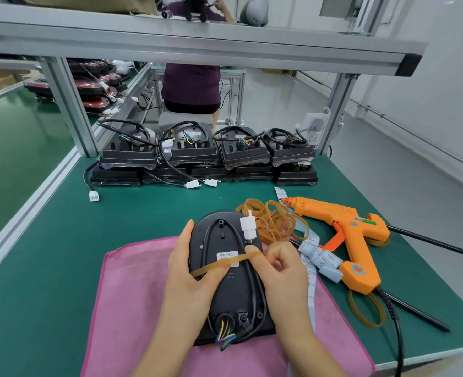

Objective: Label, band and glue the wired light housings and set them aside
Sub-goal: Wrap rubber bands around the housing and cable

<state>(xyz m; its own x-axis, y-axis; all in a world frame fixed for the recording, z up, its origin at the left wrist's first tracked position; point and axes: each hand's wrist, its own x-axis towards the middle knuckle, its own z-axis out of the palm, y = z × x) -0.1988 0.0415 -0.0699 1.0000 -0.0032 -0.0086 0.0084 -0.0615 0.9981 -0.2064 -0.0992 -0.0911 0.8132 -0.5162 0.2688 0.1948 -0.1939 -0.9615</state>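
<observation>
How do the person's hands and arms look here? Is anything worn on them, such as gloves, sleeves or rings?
The left hand and the right hand are bare: no gloves, rings or watch show. The forearms are bare too, down to the picture's lower edge, and no sleeve comes into view. The nails that show look short, with no visible polish.

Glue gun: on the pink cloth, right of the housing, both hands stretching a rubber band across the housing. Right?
No: the head view shows the glue gun on the green table mat, not the pink cloth. It is right of the light housing, and left hand and right hand do stretch a rubber band across it.
</observation>
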